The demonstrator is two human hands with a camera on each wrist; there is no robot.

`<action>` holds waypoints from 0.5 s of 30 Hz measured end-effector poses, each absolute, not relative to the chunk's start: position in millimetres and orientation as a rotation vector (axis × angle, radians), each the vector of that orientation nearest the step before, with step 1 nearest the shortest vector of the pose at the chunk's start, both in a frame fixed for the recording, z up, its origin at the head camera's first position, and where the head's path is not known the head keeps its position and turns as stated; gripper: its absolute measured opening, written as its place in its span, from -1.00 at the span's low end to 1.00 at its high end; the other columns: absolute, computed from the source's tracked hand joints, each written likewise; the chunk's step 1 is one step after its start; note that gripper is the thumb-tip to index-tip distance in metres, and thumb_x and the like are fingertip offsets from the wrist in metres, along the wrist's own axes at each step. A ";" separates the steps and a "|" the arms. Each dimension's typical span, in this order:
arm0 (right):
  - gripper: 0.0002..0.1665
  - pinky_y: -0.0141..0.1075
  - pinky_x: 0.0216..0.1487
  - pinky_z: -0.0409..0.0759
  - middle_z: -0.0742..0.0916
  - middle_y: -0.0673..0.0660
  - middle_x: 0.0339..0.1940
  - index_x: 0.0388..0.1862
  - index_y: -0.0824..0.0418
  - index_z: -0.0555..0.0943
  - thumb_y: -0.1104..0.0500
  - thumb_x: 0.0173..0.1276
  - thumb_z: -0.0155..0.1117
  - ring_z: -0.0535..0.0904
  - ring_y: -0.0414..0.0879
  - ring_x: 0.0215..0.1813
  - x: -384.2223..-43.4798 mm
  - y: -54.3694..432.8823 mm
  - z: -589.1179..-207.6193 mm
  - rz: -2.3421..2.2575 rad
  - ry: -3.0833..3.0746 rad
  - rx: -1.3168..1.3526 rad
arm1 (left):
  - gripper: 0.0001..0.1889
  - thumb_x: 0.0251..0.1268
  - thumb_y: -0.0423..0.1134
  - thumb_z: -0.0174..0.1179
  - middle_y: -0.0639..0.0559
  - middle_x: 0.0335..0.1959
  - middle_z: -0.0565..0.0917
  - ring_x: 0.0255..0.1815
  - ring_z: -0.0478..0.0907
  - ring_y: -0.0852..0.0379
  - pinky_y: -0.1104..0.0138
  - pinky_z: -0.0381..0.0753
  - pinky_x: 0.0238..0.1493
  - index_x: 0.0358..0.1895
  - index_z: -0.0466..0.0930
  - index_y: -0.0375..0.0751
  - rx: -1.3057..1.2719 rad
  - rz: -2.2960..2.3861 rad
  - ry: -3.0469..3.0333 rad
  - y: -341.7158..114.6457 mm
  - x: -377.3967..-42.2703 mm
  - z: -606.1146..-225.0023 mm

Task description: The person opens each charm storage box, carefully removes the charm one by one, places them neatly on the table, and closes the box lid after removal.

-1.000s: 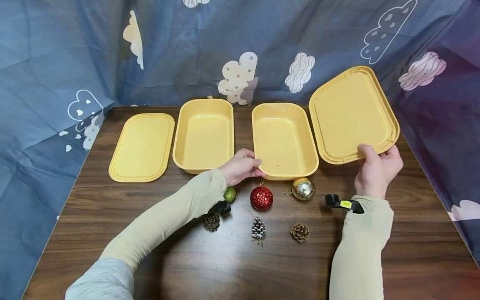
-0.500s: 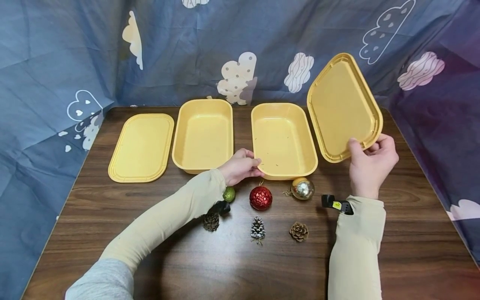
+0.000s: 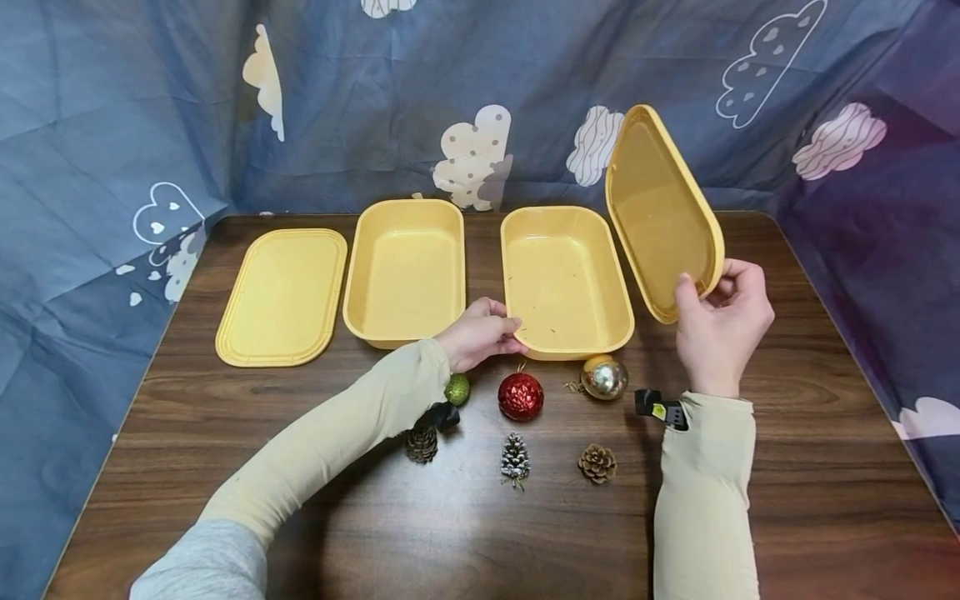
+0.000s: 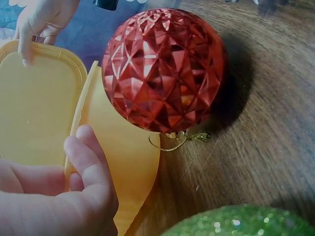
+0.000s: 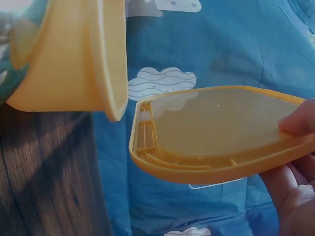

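Observation:
My right hand (image 3: 722, 329) pinches the near edge of a yellow lid (image 3: 663, 204), thumb on its ridged inner face. The lid stands tilted up on its side, just right of a yellow box (image 3: 567, 275). With thumb and fingers, my left hand (image 3: 480, 333) grips that box's near left corner; in the left wrist view the fingers (image 4: 86, 157) curl over its rim. A few small dark specks lie on the box's floor. Just in front of it are a red faceted bauble (image 3: 521, 396) and a shiny gold bauble (image 3: 604, 377).
Left of the gripped box stand a second yellow box (image 3: 407, 275) and a flat yellow lid (image 3: 283, 297). A green glitter bauble (image 3: 457, 389) and a dark pinecone (image 3: 422, 445) sit by my left wrist. Nearer lie a frosted pinecone (image 3: 515, 458) and a brown pinecone (image 3: 597, 463).
My right hand has moved left, swinging the lid from facing me to nearly edge-on, closer to the right box. The left hand keeps its grip on the box corner.

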State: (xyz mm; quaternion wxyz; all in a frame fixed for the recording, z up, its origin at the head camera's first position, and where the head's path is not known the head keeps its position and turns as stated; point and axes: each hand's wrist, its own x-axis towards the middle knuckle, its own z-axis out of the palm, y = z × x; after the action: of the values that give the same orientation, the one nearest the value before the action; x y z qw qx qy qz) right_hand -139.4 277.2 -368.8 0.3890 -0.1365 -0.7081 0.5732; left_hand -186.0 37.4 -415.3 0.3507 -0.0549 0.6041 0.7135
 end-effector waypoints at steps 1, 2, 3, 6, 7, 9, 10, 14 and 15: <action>-0.69 -0.58 -0.37 0.59 0.72 0.00 -0.46 -0.40 0.02 0.50 0.43 0.07 0.26 0.62 -0.28 -0.39 -139.3 276.1 -369.0 1.432 -1.825 -0.347 | -0.53 0.41 -0.53 -0.10 -0.20 -0.19 0.38 -0.46 0.53 0.11 0.51 0.62 -0.34 0.28 -0.06 -0.50 -0.143 1.849 1.563 37.4 -186.0 -415.4; -0.69 -0.59 -0.37 0.59 0.72 0.00 -0.46 -0.41 0.00 0.49 0.42 0.07 0.27 0.62 -0.29 -0.38 -139.3 275.0 -369.3 1.405 -1.850 -0.344 | -0.53 0.41 -0.52 -0.10 -0.20 -0.19 0.38 -0.46 0.53 0.11 0.51 0.62 -0.34 0.27 -0.06 -0.50 -0.143 1.850 1.563 37.4 -186.1 -415.6; -0.70 -0.60 -0.37 0.58 0.71 -0.01 -0.46 -0.41 -0.01 0.49 0.40 0.07 0.28 0.61 -0.30 -0.37 -139.3 273.9 -369.6 1.379 -1.874 -0.341 | -0.53 0.41 -0.52 -0.10 -0.20 -0.19 0.38 -0.46 0.53 0.11 0.51 0.62 -0.34 0.27 -0.06 -0.50 -0.143 1.851 1.563 37.5 -186.2 -415.8; -0.79 -0.64 -0.38 0.53 0.68 -0.08 -0.49 -0.43 0.08 0.51 0.37 0.09 0.28 0.60 -0.36 -0.36 -138.6 270.5 -370.5 1.276 -1.952 -0.313 | -0.53 0.41 -0.53 -0.10 -0.20 -0.18 0.38 -0.46 0.53 0.10 0.51 0.62 -0.34 0.28 -0.06 -0.51 -0.139 1.850 1.564 37.6 -186.5 -416.6; -0.84 -0.66 -0.39 0.51 0.69 -0.08 -0.49 -0.42 0.15 0.52 0.37 0.09 0.28 0.60 -0.39 -0.36 -138.2 269.3 -370.7 1.239 -1.977 -0.299 | -0.53 0.41 -0.53 -0.10 -0.20 -0.18 0.38 -0.45 0.53 0.10 0.51 0.62 -0.34 0.28 -0.06 -0.51 -0.140 1.851 1.564 37.8 -186.6 -416.8; -0.89 -0.68 -0.39 0.47 0.69 -0.05 -0.47 -0.38 0.30 0.53 0.36 0.10 0.28 0.57 -0.47 -0.36 -137.2 266.9 -370.6 1.169 -2.021 -0.259 | -0.53 0.41 -0.52 -0.10 -0.21 -0.18 0.38 -0.45 0.54 0.10 0.51 0.62 -0.34 0.28 -0.06 -0.51 -0.141 1.851 1.565 37.9 -186.9 -417.5; -0.87 -0.69 -0.39 0.46 0.70 0.00 -0.44 -0.34 0.37 0.53 0.37 0.11 0.27 0.56 -0.51 -0.36 -136.6 265.7 -370.3 1.141 -2.038 -0.234 | -0.53 0.41 -0.52 -0.10 -0.21 -0.18 0.39 -0.45 0.54 0.10 0.51 0.62 -0.34 0.27 -0.06 -0.50 -0.144 1.852 1.566 38.0 -186.9 -417.7; -0.86 -0.72 -0.33 0.45 0.77 0.18 -0.29 -0.31 0.46 0.54 0.42 0.12 0.25 0.54 -0.61 -0.33 -135.9 261.1 -369.9 1.076 -2.076 -0.112 | -0.54 0.41 -0.52 -0.10 -0.22 -0.18 0.39 -0.46 0.55 0.10 0.51 0.62 -0.34 0.27 -0.06 -0.50 -0.147 1.852 1.568 38.0 -187.0 -418.3; -0.88 -0.72 -0.30 0.46 0.78 0.21 -0.25 -0.33 0.46 0.54 0.44 0.13 0.24 0.54 -0.62 -0.31 -136.1 260.3 -370.0 1.058 -2.083 -0.070 | -0.53 0.41 -0.52 -0.10 -0.22 -0.18 0.40 -0.47 0.55 0.10 0.51 0.62 -0.34 0.27 -0.06 -0.49 -0.147 1.851 1.568 38.0 -187.0 -418.3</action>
State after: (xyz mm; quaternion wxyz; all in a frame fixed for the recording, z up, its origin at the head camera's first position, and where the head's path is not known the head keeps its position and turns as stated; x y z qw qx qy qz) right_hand -136.1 260.3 -370.0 0.3913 -0.0276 -0.8201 0.4166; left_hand -187.0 38.0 -418.3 0.3482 -0.0566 0.6046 0.7141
